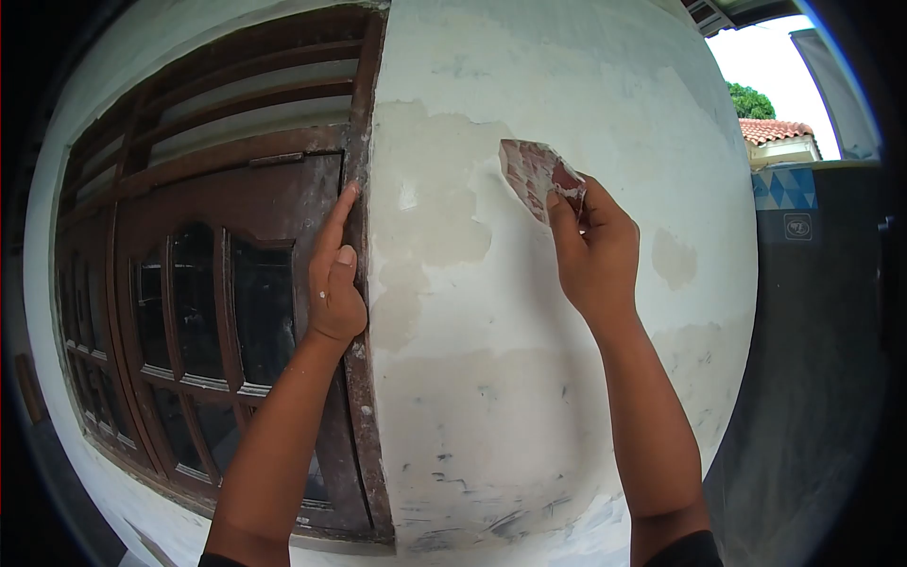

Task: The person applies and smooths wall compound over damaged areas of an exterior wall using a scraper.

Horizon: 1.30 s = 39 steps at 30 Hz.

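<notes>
Patched white wall being sanded by hand beside a brown wooden door frame.

Left of the door frame, dark glazed panes are seen. On the frame itself the left hand is rested, forefinger stretched upward, other fingers loosely curled, nothing held. Right of the frame, the wall is blotched with pale filler. Further right, a creased sandpaper sheet is pinched tight in the right hand and pressed to the plaster at the filler's edge. Rubbing down seems to be the step in hand; even pressure and a flat sheet are called for next.
</notes>
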Available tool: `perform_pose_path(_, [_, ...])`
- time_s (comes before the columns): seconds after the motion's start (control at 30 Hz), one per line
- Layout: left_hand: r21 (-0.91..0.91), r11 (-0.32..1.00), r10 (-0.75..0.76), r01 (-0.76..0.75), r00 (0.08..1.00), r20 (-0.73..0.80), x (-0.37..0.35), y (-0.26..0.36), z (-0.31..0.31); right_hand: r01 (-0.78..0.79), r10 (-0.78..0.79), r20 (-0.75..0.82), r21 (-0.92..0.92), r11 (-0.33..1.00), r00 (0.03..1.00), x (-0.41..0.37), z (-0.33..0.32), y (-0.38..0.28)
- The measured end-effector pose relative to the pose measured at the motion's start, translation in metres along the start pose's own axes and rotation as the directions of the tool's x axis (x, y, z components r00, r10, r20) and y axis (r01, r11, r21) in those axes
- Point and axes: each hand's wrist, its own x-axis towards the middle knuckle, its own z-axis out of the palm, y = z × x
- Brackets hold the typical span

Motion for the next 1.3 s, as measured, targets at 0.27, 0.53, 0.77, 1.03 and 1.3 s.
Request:
perform_pose_path(0.27, [0.028,0.999,0.019,-0.019,0.999,0.026,-0.004,-0.001,-0.001,0.653,-0.709,0.211,-0.619,0.436,0.673,0.007,0.021,0.015])
perform_pose_path(0.53, [0.038,0.999,0.008,-0.010,1.000,0.030,-0.004,0.003,-0.001,0.691,-0.591,0.441,-0.658,0.298,0.675,-0.018,0.038,0.030])
perform_pose_path(0.77, [0.052,0.999,0.008,-0.010,0.999,0.037,-0.004,0.005,0.000,0.753,-0.703,0.394,-0.581,0.308,0.592,-0.036,0.015,0.021])
perform_pose_path(1.03, [0.029,1.000,0.001,-0.002,0.999,0.046,-0.005,0.004,0.000,0.712,-0.709,0.389,-0.665,0.226,0.588,0.004,0.042,0.038])
perform_pose_path(1.3, [0.001,1.000,-0.012,0.012,1.000,0.018,-0.007,0.001,0.002,0.753,-0.715,0.386,-0.586,0.298,0.584,-0.042,0.021,0.027])
